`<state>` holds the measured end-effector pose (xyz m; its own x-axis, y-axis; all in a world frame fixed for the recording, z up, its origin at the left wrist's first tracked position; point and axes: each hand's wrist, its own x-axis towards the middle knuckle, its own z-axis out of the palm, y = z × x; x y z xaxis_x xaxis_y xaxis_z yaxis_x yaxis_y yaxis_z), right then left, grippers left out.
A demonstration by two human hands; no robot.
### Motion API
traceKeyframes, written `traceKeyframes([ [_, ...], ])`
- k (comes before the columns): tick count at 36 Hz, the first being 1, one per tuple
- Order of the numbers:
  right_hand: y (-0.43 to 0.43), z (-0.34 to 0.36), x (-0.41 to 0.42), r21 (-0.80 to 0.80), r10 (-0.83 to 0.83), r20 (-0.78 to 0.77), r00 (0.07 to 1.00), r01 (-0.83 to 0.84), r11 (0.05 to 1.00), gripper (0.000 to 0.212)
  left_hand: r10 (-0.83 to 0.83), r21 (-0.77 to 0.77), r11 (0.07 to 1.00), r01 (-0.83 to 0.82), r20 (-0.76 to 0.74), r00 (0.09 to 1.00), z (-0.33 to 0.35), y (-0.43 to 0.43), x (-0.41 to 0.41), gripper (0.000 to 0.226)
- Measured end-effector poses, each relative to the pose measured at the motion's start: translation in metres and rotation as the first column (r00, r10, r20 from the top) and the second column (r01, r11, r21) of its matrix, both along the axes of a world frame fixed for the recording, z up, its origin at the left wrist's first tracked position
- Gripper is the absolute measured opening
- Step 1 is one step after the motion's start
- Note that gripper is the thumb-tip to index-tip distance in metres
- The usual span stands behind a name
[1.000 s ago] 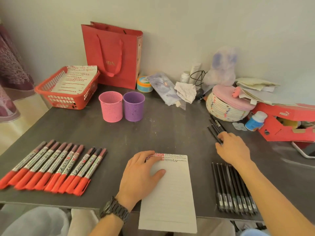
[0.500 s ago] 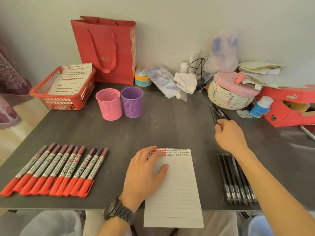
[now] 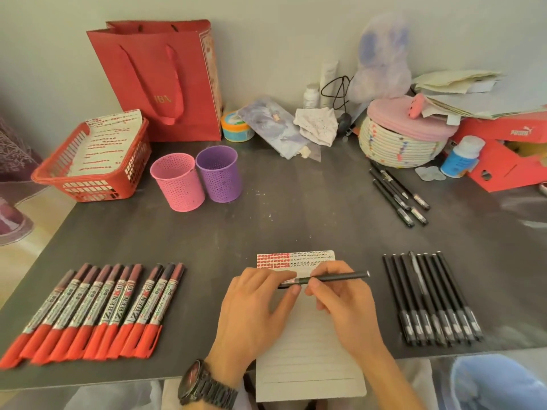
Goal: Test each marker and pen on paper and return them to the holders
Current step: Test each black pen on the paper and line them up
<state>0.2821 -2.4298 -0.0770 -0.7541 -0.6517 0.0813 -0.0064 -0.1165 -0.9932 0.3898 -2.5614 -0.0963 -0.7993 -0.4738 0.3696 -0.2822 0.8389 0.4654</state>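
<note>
The slim black pen [image 3: 334,277] is lying level between both hands, just above the top of the white lined paper pad [image 3: 307,362]. The pad is sitting at the middle of the dark grey table's [image 3: 296,208] front edge and overhanging it.

As I am judging it, the step in hand is the uncapping, and that is where trouble could be starting. A cap coming free with a jerk could be sending cap or pen rolling off the front edge. With both hands busy on the pen, the overhanging pad may be lacking a firm hold and could be sliding once the tip is pressing down. A tested pen could also be getting mixed into the row of black pens [image 3: 429,300] near the front right corner, instead of going into the pink perforated holder [image 3: 177,182] or the purple perforated holder [image 3: 219,174] toward the back left.

The left hand [image 3: 254,309] is reaching palm down, thumb and fingertips pinching what looks like the cap end. The right hand [image 3: 346,309] is gripping the barrel with curled fingers, the far end sticking out to the right
</note>
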Motion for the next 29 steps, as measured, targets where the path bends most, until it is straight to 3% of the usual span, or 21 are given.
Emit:
traceKeyframes([
  [7, 0.0002, -0.0017, -0.0017, 0.019, 0.030, -0.045, 0.999, -0.029, 0.999, 0.009, 0.005, -0.016, 1.000, -0.005, 0.010, 1.000, 0.0008, 0.0031, 0.0007, 0.025],
  [11, 0.0011, -0.0031, -0.0028, 0.028, 0.047, -0.055, 0.997, -0.045, 0.999, 0.011, 0.001, -0.028, 1.000, 0.000, 0.042, 0.999, 0.0025, 0.0031, -0.0002, 0.036],
  [16, 0.0007, -0.0046, -0.0043, 0.053, 0.052, -0.086, 0.995, -0.048, 0.997, 0.009, -0.062, -0.032, 0.997, 0.064, 0.046, 0.997, 0.0033, 0.0033, 0.0010, 0.033],
  [29, -0.0013, -0.0037, -0.0032, -0.010, 0.023, -0.009, 1.000, -0.024, 1.000, 0.014, 0.044, -0.012, 0.999, -0.044, 0.025, 0.999, 0.0084, 0.0024, -0.0004, 0.068],
])
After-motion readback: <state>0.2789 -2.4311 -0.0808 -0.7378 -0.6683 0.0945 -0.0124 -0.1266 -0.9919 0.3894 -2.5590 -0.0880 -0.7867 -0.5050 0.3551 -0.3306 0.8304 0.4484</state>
